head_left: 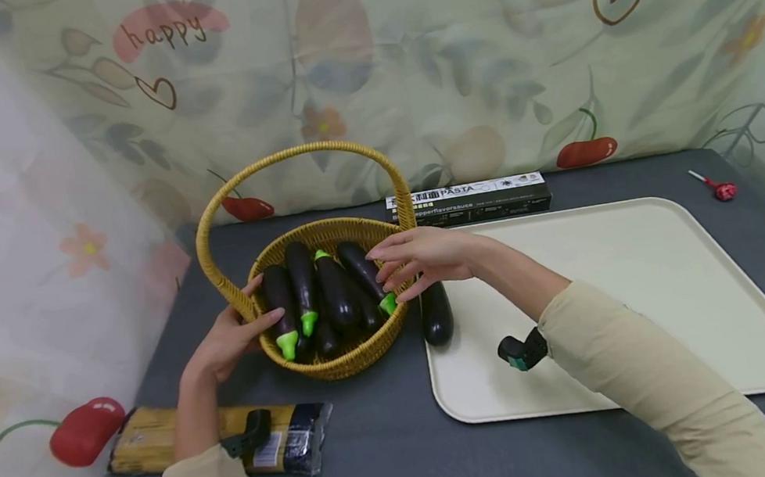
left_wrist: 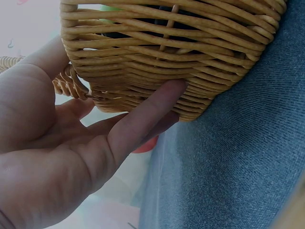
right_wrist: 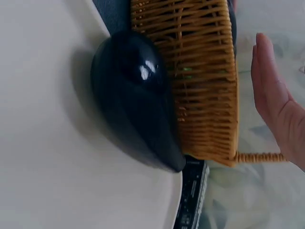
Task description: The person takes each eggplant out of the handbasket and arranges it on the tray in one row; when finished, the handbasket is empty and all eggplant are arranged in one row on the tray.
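Note:
A wicker basket (head_left: 347, 366) with a tall arched handle holds several dark purple eggplants (head_left: 339, 294) with green caps. My left hand (head_left: 224, 339) grips the basket's left side, thumb over the rim; in the left wrist view its fingers (left_wrist: 147, 112) press against the outer weave. Over the basket's right rim hovers my right hand (head_left: 430, 255), fingers extended and slightly bent, holding nothing. Another eggplant (head_left: 438, 315) lies on the left edge of a white tray (head_left: 610, 307), close beside the basket; the right wrist view shows this eggplant (right_wrist: 131, 95) from near.
Behind the tray is a black-and-white pasta box (head_left: 485, 202). A yellow pasta packet (head_left: 146, 438) lies at front left, partly beneath the left forearm. A red lollipop (head_left: 724, 190) lies at back right. Patterned curtain (head_left: 406, 70) lines the back of the grey table.

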`<state>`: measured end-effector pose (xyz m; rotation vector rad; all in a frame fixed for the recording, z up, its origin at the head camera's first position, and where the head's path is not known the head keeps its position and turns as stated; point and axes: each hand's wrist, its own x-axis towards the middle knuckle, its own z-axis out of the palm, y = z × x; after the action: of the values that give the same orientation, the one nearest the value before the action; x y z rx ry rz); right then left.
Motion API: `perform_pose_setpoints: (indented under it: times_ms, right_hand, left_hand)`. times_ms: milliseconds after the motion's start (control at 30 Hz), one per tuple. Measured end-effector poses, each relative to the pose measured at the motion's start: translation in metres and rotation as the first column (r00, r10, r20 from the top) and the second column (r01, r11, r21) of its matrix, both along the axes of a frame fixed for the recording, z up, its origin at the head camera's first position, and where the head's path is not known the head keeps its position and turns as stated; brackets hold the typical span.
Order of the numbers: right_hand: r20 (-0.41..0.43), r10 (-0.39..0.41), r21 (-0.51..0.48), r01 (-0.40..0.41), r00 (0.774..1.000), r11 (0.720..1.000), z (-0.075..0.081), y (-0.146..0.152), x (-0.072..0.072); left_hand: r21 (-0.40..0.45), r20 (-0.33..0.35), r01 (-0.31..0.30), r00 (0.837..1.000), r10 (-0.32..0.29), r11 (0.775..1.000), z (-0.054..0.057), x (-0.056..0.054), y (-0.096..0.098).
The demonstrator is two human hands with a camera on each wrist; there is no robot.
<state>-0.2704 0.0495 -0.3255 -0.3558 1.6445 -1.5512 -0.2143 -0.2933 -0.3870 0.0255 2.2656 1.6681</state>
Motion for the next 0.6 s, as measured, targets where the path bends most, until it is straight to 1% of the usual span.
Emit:
perform_pose_setpoints:
  times_ms: [133, 333, 600]
  right_hand:
    - [0.012, -0.016, 0.012, 0.016, 1.0, 1.0, -0.002, -0.015, 0.0]
    - [0.039, -0.074, 0.026, 0.073, 0.997, 0.997, -0.005, -0.036, -0.001]
    - [0.04, -0.117, 0.064, 0.114, 0.992, 0.991, -0.011, -0.052, -0.005]
  left_hand:
    - [-0.003, 0.001, 0.002, 1.0, -0.002, 1.0, 0.001, 0.0, 0.0]
    - [0.003, 0.006, -0.001, 1.0, 0.001, 1.0, 0.003, 0.001, 0.0]
    - [0.017, 0.002, -0.002, 1.0, 0.002, 1.0, 0.004, 0.002, 0.001]
